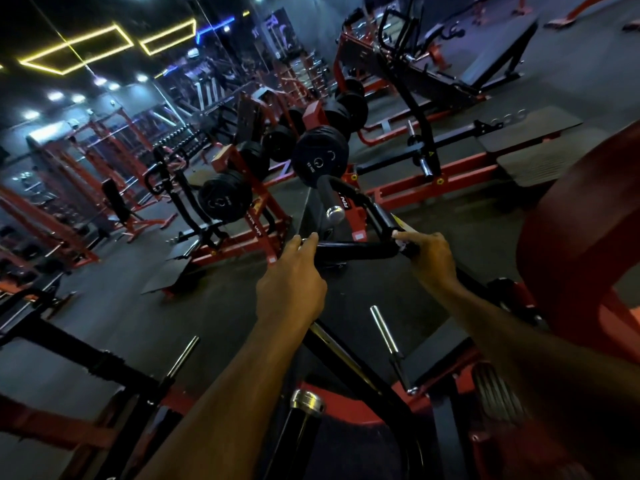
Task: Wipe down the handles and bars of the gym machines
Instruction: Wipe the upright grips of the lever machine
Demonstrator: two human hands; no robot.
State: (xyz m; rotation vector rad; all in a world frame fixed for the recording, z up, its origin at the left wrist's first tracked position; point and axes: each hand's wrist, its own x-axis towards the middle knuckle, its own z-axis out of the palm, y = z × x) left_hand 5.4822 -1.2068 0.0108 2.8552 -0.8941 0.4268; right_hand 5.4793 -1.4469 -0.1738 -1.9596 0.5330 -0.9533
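While both arms reach out, the left hand (292, 282) curls its fingers (309, 240) round the near end of the black handle bar (353, 250); the right hand (431, 256) pinches a small white cloth (possibly a wipe) (401, 241) at the bar's corner. Best to steady left, rub along the full length. Weight plate (320, 159) and chrome stub (335, 213) crowd just behind.

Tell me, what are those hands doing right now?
Left hand grips black handle bar's left end. Right hand holds its right end, something white under fingers. Loaded weight plate just beyond.
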